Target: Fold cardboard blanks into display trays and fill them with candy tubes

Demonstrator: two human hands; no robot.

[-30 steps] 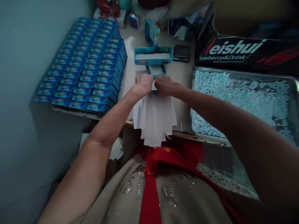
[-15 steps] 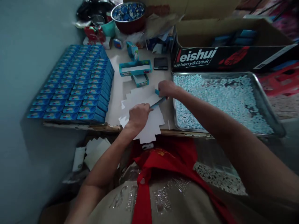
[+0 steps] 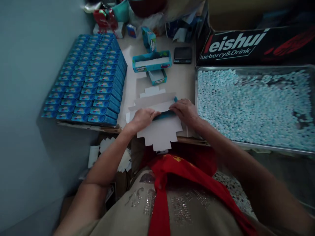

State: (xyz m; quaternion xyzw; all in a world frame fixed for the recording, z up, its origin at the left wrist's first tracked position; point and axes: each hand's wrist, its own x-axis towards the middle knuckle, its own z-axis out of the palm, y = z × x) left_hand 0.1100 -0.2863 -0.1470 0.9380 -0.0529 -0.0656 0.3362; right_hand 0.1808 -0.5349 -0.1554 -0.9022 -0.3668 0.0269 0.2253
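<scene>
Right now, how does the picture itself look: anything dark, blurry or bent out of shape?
Head view: dim, cool light, the carton shadowy inside; head view: the dark red bowl at the top edge looks smeared; head view: left hand, right hand and the card they hold look slightly soft but readable; head view: forearms seem stretched toward the lower corners.

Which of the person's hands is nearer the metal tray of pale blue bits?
Right. The right hand is close to the left edge of the metal tray; the left hand is farther left, beyond the right hand.
</scene>
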